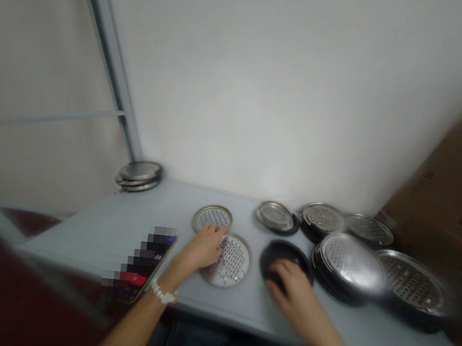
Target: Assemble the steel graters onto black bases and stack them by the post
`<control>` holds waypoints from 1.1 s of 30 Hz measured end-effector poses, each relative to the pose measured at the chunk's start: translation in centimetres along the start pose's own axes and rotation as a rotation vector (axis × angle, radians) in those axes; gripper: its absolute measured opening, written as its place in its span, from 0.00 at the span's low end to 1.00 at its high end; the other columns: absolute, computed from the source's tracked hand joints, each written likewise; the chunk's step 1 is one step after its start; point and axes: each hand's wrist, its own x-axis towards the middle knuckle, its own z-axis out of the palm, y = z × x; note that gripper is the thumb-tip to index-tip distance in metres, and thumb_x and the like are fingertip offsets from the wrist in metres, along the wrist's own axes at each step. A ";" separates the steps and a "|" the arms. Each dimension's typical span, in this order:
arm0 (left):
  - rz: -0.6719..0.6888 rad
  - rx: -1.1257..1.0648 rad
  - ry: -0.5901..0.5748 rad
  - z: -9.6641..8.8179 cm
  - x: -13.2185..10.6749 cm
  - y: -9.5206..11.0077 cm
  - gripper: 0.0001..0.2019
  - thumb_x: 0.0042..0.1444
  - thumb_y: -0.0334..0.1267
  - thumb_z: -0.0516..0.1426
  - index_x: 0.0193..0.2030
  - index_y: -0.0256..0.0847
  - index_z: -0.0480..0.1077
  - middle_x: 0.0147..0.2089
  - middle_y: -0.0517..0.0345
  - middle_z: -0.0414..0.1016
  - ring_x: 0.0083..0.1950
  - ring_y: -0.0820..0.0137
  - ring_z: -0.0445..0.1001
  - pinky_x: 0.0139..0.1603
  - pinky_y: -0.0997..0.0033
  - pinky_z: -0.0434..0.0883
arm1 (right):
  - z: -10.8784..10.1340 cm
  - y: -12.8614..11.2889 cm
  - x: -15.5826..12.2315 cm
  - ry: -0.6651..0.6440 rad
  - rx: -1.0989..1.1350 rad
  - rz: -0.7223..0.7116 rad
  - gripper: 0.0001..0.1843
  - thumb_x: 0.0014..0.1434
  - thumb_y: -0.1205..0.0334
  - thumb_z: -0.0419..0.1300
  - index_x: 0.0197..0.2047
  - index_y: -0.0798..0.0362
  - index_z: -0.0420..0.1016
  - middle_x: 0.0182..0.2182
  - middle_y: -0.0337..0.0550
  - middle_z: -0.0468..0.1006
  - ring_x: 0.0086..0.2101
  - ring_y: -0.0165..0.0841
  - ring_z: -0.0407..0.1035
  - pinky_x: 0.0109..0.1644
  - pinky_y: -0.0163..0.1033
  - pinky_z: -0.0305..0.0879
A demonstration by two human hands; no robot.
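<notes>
My left hand lies over the near edge of a perforated steel disc, its fingertips also close to a smaller gold-rimmed perforated disc behind it. Whether those fingers grip either disc, I cannot tell. My right hand is closed over the front of a round black pan, covering much of its inside. A white beaded bracelet circles my left wrist.
Stacks of black pans with perforated steel inserts crowd the right of the pale grey table. Another metal stack stands at the back left corner. A partly pixelated phone lies near the front edge, with a cardboard box at right.
</notes>
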 end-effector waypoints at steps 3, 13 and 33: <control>-0.025 -0.010 0.027 0.0 0.0 -0.2 0.29 0.55 0.33 0.60 0.65 0.40 0.67 0.55 0.41 0.74 0.61 0.49 0.68 0.65 0.52 0.61 | -0.2 0.3 0.0 0.027 0.011 -0.005 0.12 0.65 0.62 0.57 0.50 0.51 0.77 0.51 0.51 0.78 0.52 0.46 0.72 0.58 0.50 0.66; -0.128 -0.203 0.316 0.1 1.3 -0.2 0.29 0.56 0.33 0.61 0.65 0.37 0.61 0.57 0.44 0.62 0.60 0.54 0.70 0.64 0.55 0.67 | -1.0 0.2 -0.1 0.034 0.015 0.006 0.12 0.67 0.61 0.56 0.50 0.52 0.77 0.50 0.51 0.78 0.51 0.45 0.72 0.58 0.49 0.65; 0.023 -0.504 0.631 0.6 1.3 2.1 0.09 0.61 0.39 0.59 0.46 0.44 0.63 0.43 0.54 0.75 0.46 0.62 0.76 0.52 0.61 0.73 | -0.3 2.3 0.1 0.214 -0.026 0.083 0.19 0.64 0.56 0.58 0.57 0.51 0.73 0.56 0.53 0.76 0.57 0.49 0.67 0.60 0.56 0.63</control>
